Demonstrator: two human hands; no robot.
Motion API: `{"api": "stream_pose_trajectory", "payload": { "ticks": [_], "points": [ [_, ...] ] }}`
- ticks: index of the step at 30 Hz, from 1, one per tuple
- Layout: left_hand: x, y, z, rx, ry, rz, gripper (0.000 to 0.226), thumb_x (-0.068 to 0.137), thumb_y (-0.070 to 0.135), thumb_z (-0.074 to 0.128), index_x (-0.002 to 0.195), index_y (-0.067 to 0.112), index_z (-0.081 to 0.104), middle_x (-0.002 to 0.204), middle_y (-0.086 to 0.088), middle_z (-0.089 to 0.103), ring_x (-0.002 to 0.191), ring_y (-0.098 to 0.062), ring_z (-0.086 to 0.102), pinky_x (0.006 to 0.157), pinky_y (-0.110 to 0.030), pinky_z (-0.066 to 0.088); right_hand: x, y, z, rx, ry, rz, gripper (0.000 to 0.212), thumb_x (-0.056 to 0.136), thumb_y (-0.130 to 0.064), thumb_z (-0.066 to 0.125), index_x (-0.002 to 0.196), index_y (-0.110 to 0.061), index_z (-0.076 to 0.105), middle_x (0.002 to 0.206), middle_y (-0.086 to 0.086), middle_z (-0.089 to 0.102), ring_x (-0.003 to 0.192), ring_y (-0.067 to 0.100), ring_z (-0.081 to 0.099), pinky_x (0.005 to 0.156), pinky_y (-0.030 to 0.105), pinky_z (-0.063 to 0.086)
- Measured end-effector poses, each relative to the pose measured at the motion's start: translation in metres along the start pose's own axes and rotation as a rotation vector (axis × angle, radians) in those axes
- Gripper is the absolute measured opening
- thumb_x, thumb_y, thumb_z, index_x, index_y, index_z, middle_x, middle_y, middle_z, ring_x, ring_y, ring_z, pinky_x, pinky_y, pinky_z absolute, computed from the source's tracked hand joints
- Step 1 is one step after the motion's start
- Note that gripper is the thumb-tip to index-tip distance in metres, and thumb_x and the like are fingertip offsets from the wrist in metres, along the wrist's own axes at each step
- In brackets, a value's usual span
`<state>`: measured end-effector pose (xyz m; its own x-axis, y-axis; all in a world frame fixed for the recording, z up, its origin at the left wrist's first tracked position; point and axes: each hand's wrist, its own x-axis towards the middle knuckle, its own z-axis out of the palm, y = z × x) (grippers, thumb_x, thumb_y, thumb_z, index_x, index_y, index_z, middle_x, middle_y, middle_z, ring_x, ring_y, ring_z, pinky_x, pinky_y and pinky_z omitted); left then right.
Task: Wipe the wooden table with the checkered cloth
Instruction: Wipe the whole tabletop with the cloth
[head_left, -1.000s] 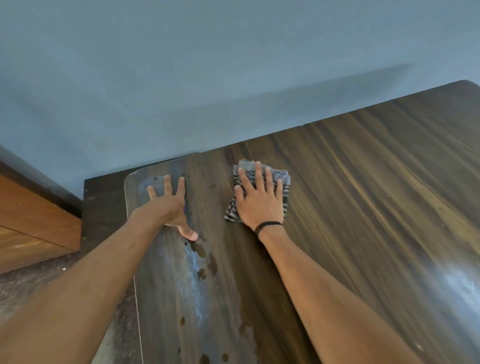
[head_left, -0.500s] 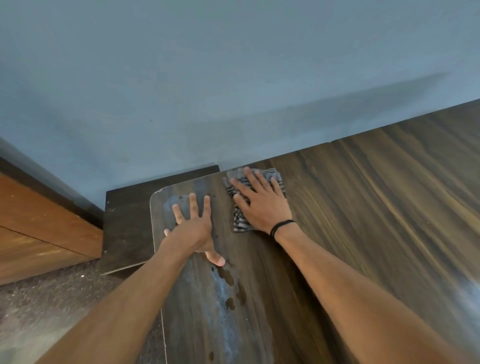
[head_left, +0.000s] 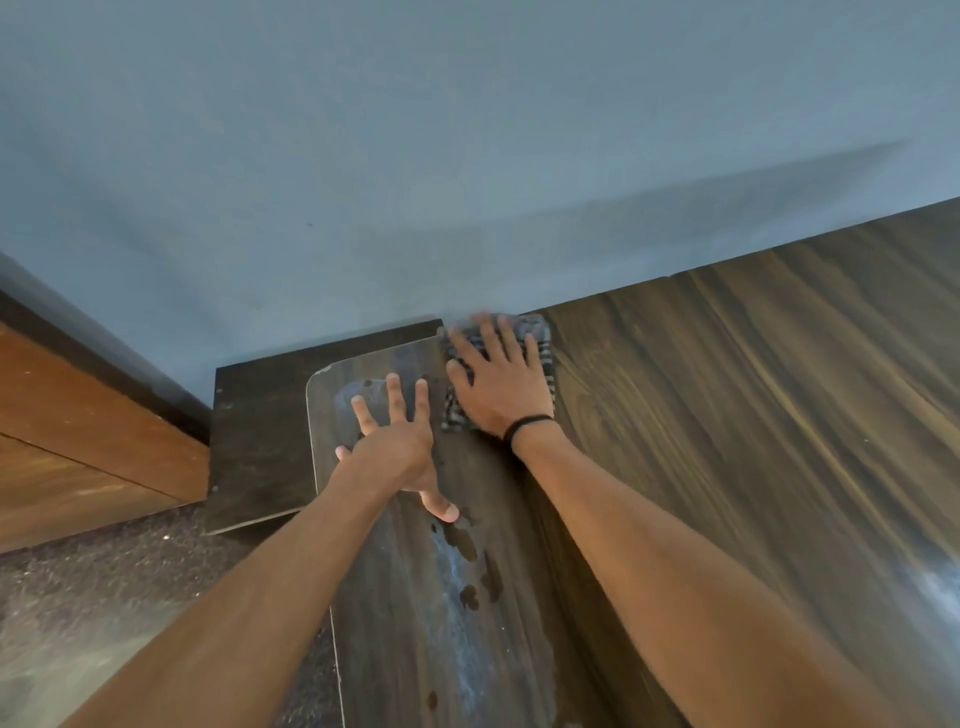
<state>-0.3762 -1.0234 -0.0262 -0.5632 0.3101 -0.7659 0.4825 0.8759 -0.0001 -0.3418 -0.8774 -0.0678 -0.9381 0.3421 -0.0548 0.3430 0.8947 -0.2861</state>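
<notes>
The dark wooden table (head_left: 727, 441) fills the right and lower part of the head view, its back edge against the blue wall. A folded grey-and-black checkered cloth (head_left: 543, 358) lies at that back edge, near the table's far left corner. My right hand (head_left: 501, 384) presses flat on the cloth, fingers spread and blurred, a black band on the wrist. My left hand (head_left: 397, 449) rests flat on the tabletop just left of the cloth, fingers apart, holding nothing. Dark spots and a pale smear (head_left: 462, 577) mark the wood below my left thumb.
The blue wall (head_left: 467, 156) stands right behind the table. A lower dark board (head_left: 260, 447) juts out beyond the table's left edge. A brown wooden panel (head_left: 67, 441) and speckled grey floor (head_left: 104, 597) lie further left.
My right hand has pushed the cloth away from me, up to the table's back edge by the wall. My left hand stays flat on the wood. The view has shifted left.
</notes>
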Motion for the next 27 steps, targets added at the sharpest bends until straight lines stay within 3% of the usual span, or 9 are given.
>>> {"api": "stream_pose_trajectory", "payload": {
  "ticks": [3, 7, 12, 15, 17, 21, 25, 27],
  "points": [
    [-0.001, -0.003, 0.002, -0.008, 0.030, 0.026, 0.165, 0.044, 0.061, 0.090, 0.129, 0.029, -0.047, 0.138, 0.000, -0.057, 0.134, -0.048, -0.038, 0.112, -0.072, 0.008, -0.034, 0.020, 0.006, -0.029, -0.014, -0.134, 0.058, 0.103, -0.061, 0.012, 0.159, -0.049, 0.008, 0.170, -0.009, -0.006, 0.156, 0.016, -0.006, 0.122, 0.044, -0.011],
    [-0.005, -0.004, -0.004, -0.006, 0.038, 0.019, 0.166, 0.045, 0.060, 0.090, 0.137, 0.024, -0.044, 0.142, -0.003, -0.054, 0.135, -0.049, -0.036, 0.114, -0.069, 0.006, -0.005, 0.020, -0.010, 0.015, -0.004, 0.139, 0.058, 0.106, -0.055, 0.021, 0.161, -0.043, 0.012, 0.171, -0.004, -0.003, 0.157, 0.021, -0.005, 0.123, 0.047, -0.010],
    [-0.016, -0.011, -0.003, 0.057, 0.030, 0.068, 0.162, 0.052, 0.065, 0.086, 0.144, 0.015, -0.038, 0.149, -0.009, -0.046, 0.139, -0.045, -0.033, 0.118, -0.062, 0.002, -0.070, 0.027, 0.004, -0.050, 0.002, -0.080, 0.057, 0.104, -0.060, 0.013, 0.159, -0.050, 0.007, 0.170, -0.009, -0.004, 0.157, 0.015, -0.005, 0.124, 0.044, -0.009],
    [-0.023, -0.035, -0.011, 0.047, 0.066, 0.041, 0.158, 0.056, 0.061, 0.086, 0.146, 0.014, -0.035, 0.152, -0.010, -0.041, 0.140, -0.042, -0.031, 0.116, -0.056, -0.005, -0.057, 0.033, -0.007, -0.006, 0.007, 0.158, 0.057, 0.105, -0.059, 0.016, 0.160, -0.047, 0.007, 0.170, -0.006, -0.006, 0.157, 0.019, -0.006, 0.125, 0.046, -0.010],
    [-0.026, -0.045, -0.010, 0.063, 0.065, 0.020, 0.157, 0.056, 0.057, 0.088, 0.146, 0.016, -0.035, 0.152, -0.008, -0.041, 0.140, -0.041, -0.031, 0.116, -0.056, -0.003, -0.042, 0.006, -0.002, -0.004, 0.025, 0.229, 0.058, 0.106, -0.055, 0.015, 0.162, -0.042, 0.005, 0.171, -0.001, -0.007, 0.157, 0.025, -0.008, 0.125, 0.052, -0.009],
    [-0.025, -0.038, 0.002, 0.124, 0.061, 0.018, 0.157, 0.059, 0.055, 0.088, 0.144, 0.011, -0.036, 0.153, -0.010, -0.040, 0.142, -0.043, -0.027, 0.118, -0.055, 0.003, -0.056, -0.006, 0.013, -0.019, 0.002, -0.077, 0.057, 0.105, -0.058, 0.015, 0.160, -0.048, 0.009, 0.171, -0.007, -0.003, 0.157, 0.018, -0.005, 0.125, 0.047, -0.008],
    [-0.022, -0.042, 0.001, 0.051, 0.083, 0.023, 0.157, 0.058, 0.051, 0.090, 0.145, 0.015, -0.036, 0.153, -0.006, -0.041, 0.142, -0.043, -0.027, 0.118, -0.059, 0.013, -0.015, -0.010, 0.003, 0.008, 0.003, 0.135, 0.058, 0.106, -0.055, 0.019, 0.161, -0.042, 0.010, 0.171, -0.002, -0.004, 0.158, 0.023, -0.006, 0.124, 0.050, -0.010],
    [-0.022, -0.043, 0.004, 0.045, 0.070, 0.026, 0.158, 0.057, 0.050, 0.090, 0.144, 0.015, -0.037, 0.153, -0.006, -0.042, 0.142, -0.043, -0.028, 0.118, -0.059, 0.014, -0.010, -0.032, 0.008, -0.001, -0.009, 0.111, 0.058, 0.107, -0.053, 0.018, 0.163, -0.040, 0.008, 0.171, 0.000, -0.006, 0.157, 0.026, -0.008, 0.123, 0.051, -0.012]
  ]
}}
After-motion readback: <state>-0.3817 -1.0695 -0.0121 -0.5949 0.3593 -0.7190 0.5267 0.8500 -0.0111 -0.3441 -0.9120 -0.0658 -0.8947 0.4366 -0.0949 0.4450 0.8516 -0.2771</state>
